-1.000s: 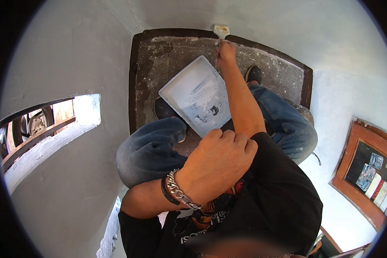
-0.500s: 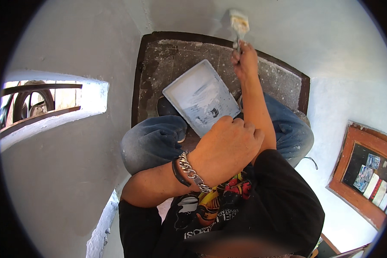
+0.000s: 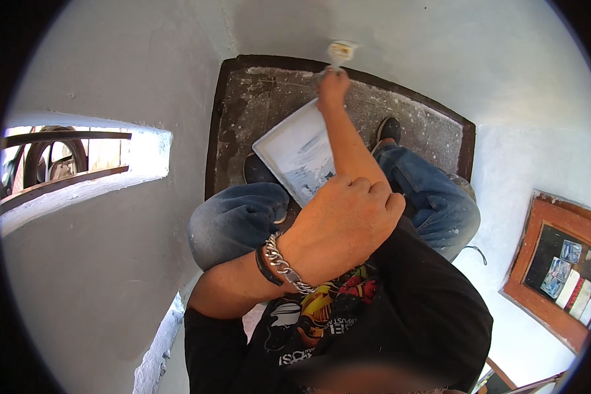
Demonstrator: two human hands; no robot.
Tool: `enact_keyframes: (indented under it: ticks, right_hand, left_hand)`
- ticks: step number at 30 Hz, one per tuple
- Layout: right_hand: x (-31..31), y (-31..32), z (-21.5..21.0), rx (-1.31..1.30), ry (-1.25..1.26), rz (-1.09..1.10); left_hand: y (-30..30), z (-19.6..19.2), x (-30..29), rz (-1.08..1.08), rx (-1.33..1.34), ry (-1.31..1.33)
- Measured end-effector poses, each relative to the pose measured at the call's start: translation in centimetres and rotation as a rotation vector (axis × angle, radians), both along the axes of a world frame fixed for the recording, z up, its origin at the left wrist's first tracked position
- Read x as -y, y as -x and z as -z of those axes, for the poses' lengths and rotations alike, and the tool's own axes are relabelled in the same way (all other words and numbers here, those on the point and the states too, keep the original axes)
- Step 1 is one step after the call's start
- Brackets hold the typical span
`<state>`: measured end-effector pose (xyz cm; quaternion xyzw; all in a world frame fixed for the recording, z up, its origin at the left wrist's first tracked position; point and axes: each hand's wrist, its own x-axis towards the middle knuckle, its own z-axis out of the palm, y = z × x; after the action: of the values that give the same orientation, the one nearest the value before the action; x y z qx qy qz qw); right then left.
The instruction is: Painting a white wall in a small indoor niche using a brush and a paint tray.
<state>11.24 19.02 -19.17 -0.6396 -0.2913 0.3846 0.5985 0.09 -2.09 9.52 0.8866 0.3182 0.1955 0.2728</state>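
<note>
My right hand [image 3: 333,87] reaches forward, closed around a paintbrush [image 3: 341,50]. Its pale, paint-coated bristles are at the foot of the far wall [image 3: 427,49], just above the dark border. Below that arm, a white paint tray [image 3: 284,139] lies at an angle between my legs, streaked with white and grey paint; the forearm covers its right part. My left hand [image 3: 340,220], with a chain bracelet [image 3: 282,262] at the wrist, is closed in front of my chest. Its fingers curl under, so whatever they might hold is hidden.
Paint-spattered dark floor [image 3: 433,128] with a dark border [image 3: 469,148] lies between the walls. The left wall [image 3: 105,276] has a barred opening [image 3: 72,164]. On the right, a wooden-framed recess [image 3: 528,253] holds several small boxes. My bent knees [image 3: 233,220] flank the tray.
My right hand has swung left with the paintbrush and come slightly lower on the far wall. Its forearm now crosses the tray's right part. My left hand stays nearly still.
</note>
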Motion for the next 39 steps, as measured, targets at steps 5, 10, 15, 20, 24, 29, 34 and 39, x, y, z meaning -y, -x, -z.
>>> enact_keyframes:
  ticks: [5,10,15,20,24,29,34,39]
  right_hand:
    - [3.6,6.6,-3.2,-0.209,0.141,-0.397]
    - [1.4,-0.5,-4.2,-0.164,0.15,-0.42]
    - [3.9,-8.1,-5.1,-0.335,0.111,-0.241]
    - [6.3,-9.3,-2.9,-0.324,0.179,-0.005]
    - [4.1,-7.4,-3.5,-0.376,0.28,-0.118]
    - [1.6,-5.3,-12.3,-0.45,0.073,-0.23]
    - [6.4,-3.8,-14.2,-0.363,-0.037,-0.35]
    - [4.3,-4.1,-4.4,-0.506,0.38,-0.19]
  left_hand:
    - [1.0,0.3,0.1,-0.04,-0.006,0.026]
    - [0.1,0.0,-0.4,-0.007,-0.008,0.012]
    - [1.0,0.1,0.4,-0.039,-0.031,0.022]
    - [0.6,-0.1,0.7,0.005,-0.037,0.018]
    - [0.2,0.5,0.2,-0.019,0.005,0.009]
    - [0.4,0.7,0.5,-0.053,-0.06,-0.022]
    - [0.8,-0.4,1.5,-0.015,-0.092,-0.003]
    - [0.3,-0.1,0.6,-0.012,-0.052,-0.015]
